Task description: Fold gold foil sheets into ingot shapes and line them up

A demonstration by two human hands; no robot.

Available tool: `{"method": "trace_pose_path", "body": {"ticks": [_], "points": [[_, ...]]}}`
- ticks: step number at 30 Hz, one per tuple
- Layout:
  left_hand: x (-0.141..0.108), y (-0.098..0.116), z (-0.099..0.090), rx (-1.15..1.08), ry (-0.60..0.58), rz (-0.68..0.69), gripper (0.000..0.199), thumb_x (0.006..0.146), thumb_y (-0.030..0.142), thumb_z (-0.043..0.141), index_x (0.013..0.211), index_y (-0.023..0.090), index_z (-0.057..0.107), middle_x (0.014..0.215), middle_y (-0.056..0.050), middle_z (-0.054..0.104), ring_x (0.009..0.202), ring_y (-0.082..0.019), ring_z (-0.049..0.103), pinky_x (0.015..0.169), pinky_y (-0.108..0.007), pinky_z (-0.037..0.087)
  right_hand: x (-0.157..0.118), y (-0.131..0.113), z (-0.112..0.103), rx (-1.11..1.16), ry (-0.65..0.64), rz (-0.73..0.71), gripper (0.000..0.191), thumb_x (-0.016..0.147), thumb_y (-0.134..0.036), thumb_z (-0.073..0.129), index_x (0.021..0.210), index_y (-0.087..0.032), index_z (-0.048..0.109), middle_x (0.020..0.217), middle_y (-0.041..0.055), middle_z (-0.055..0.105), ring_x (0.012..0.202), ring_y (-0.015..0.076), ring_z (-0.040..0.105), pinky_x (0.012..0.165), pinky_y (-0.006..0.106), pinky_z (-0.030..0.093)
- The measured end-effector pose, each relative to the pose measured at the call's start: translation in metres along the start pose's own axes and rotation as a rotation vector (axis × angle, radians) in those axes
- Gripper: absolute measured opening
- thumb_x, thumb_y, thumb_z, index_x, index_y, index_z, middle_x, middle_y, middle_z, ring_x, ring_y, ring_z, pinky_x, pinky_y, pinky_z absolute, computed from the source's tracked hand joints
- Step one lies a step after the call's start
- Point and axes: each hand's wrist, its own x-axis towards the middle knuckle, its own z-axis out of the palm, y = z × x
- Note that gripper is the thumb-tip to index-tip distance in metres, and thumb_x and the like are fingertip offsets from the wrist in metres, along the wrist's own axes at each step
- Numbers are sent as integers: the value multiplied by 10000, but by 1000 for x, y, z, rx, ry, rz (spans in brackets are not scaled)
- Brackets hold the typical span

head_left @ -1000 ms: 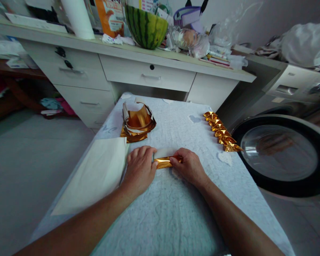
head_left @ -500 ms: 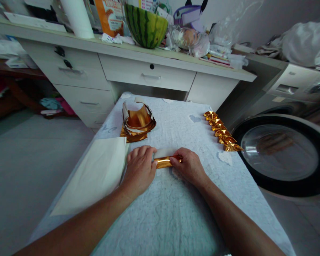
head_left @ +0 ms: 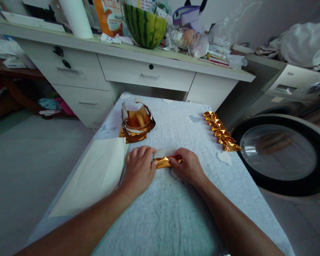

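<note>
A narrow table covered with a pale blue textured cloth (head_left: 176, 213) stands in front of a cluttered white desk (head_left: 149, 67), with a washing machine door (head_left: 280, 156) to the right. Both hands lie palm down on the cloth, side by side. The left hand (head_left: 138, 170) and the right hand (head_left: 188, 166) each close their fingers on one end of a gold foil strip (head_left: 164, 162), which is folded lengthwise and pressed flat against the cloth between them; its white underside shows just beyond the fingertips. The fingers are curled and pinching, not spread. Just left of the left hand lies a cream sheet of paper (head_left: 96, 174), touching its outer edge. Beyond the left hand sits a loose pile of gold foil sheets (head_left: 137, 122). Beyond and to the right of the right hand, a row of folded gold pieces (head_left: 221, 132) runs along the table edge, well apart from both hands.
</note>
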Motion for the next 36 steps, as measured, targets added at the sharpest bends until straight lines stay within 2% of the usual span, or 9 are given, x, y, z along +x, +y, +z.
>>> {"method": "trace_pose_path", "body": {"ticks": [7,11,14,16,20,24,27,32,36], "points": [[0,0,1,-13,22,-7,251,874,200,551,1124,220,536,1134,-67,608,1063,-286,504,911,-442,377,2,2,2,-1,15,-7,90,808,-242,657,743,-186,681,743,27,672,683,149,566,637,254,368],[2,2,-2,-59,37,-8,224,842,161,593,1056,227,570,1072,-49,620,1027,-268,511,885,-426,376,1,2,2,-2,15,-3,95,810,-243,654,738,-187,681,734,25,668,678,148,563,633,254,364],[3,1,-4,-87,11,58,141,855,140,590,933,251,630,1014,-18,644,987,-246,516,854,-413,372,1,0,1,-5,7,2,94,807,-236,655,730,-188,679,735,25,670,681,149,565,637,254,364],[4,-1,-3,-106,-26,146,166,877,128,573,902,267,662,973,3,665,959,-229,524,843,-402,375,2,0,2,-15,1,6,92,804,-232,655,727,-185,676,742,28,671,689,153,568,644,256,366],[2,-3,-1,-95,-59,306,220,905,107,542,981,260,681,955,8,692,931,-209,542,858,-390,404,2,0,3,-45,10,6,91,803,-236,652,734,-180,673,747,35,670,700,161,569,654,264,369],[-4,2,-1,10,-82,382,223,923,93,488,991,201,671,964,-38,681,931,-215,562,881,-387,445,1,2,5,-65,22,-18,85,805,-245,656,745,-187,673,756,34,666,710,162,564,662,264,371],[-12,9,-1,126,-104,407,236,918,82,463,996,178,664,959,-65,666,917,-229,578,880,-404,469,1,4,7,-64,30,-28,73,802,-230,656,747,-185,670,760,35,660,713,164,557,666,267,373],[-22,20,0,237,-90,396,346,905,176,541,1248,176,581,1122,-109,640,1009,-289,573,893,-461,483,1,8,9,-12,47,-58,90,809,-234,671,740,-181,650,747,25,630,719,160,542,678,266,379],[-24,23,-2,241,-113,377,365,889,251,603,1247,186,591,1166,-109,632,1055,-305,561,915,-470,483,0,13,7,19,69,-67,112,832,-217,657,733,-172,627,738,20,595,708,153,524,678,265,382]]}}
